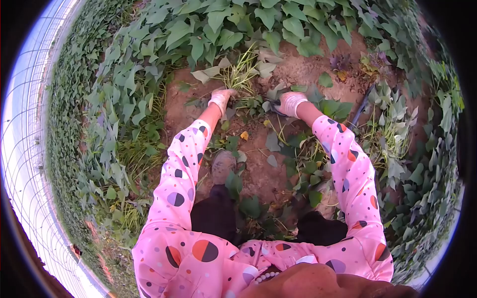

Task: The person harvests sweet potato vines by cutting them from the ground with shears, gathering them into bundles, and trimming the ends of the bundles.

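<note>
Both my hands wear pale gloves and reach forward to the ground. My left hand [222,99] is closed around the base of a bunch of thin green vine stems [240,74], whose cut-looking ends and pale leaves fan out beyond it. To the right, my right hand [289,104] is closed on a dark tool [276,108], mostly hidden by the fingers and leaves. Low green leaves [254,105] lie between the two hands, over reddish-brown soil.
Dense leafy vines [189,32] grow ahead and on both sides. A dark hose [361,107] runs over the soil at the right. My shoe [223,166] stands among loose leaves. A wire-grid structure [25,124] curves along the far left.
</note>
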The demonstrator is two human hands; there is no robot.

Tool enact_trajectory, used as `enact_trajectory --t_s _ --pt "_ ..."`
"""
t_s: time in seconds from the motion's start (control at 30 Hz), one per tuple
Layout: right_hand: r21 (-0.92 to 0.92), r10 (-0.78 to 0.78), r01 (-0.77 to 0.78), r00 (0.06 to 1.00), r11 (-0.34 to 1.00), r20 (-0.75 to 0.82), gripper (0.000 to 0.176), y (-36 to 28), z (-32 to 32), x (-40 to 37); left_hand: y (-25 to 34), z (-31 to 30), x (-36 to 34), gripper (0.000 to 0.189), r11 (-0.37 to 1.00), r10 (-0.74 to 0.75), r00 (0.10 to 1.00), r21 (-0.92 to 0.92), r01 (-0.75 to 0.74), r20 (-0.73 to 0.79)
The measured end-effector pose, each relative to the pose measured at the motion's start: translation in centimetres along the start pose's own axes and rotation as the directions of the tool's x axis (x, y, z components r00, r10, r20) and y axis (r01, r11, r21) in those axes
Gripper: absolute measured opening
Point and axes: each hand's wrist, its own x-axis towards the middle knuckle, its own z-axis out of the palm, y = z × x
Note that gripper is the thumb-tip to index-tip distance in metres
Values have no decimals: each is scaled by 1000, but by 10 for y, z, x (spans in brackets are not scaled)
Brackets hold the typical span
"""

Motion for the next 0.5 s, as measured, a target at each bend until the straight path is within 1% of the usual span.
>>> enact_trajectory --t_s 0.03,0.07,0.1,0.13,0.17,0.23,0.27,0.3,0.37,0.4,0.47,0.5 --pt "-1 -3 3 1000 1000 -1 51 -2 -2 7 5 3 1 23 983 33 999 181 -28 -23" --pt "-36 -29 29 999 999 14 53 -4 -3 13 2 3 25 72 953 35 998 298 -49 54" --pt "-73 -54 56 998 996 29 55 -9 -8 15 10 9 21 72 954 34 998 295 -47 50" --pt "-80 -26 35 993 996 115 53 -15 -14 18 19 21 17 67 884 59 998 463 -68 35" --pt "-85 -31 41 993 996 115 53 -17 -16 21 26 32 15 62 785 87 996 614 -83 24" --pt "-73 -31 41 990 997 140 51 -20 -15 27 6 42 64 83 838 26 978 529 -134 208" --pt "-77 -32 43 990 996 140 51 -21 -16 28 -10 48 100 85 759 24 984 637 -134 179" --pt "-67 -43 53 987 996 152 49 -20 -15 30 10 58 56 89 641 25 998 765 -62 61" --pt "-63 -49 60 986 996 162 48 -18 -12 33 27 72 36 86 522 27 1000 853 -18 5" --pt "-53 -57 64 990 997 128 46 -17 -7 35 31 74 30 86 524 30 1000 851 -22 7" --pt "-21 -87 88 994 996 62 42 -13 1 30 34 77 18 80 528 82 996 845 -83 46" --pt "-19 -83 84 995 996 62 42 -12 3 25 20 75 32 80 527 82 995 846 -86 50"
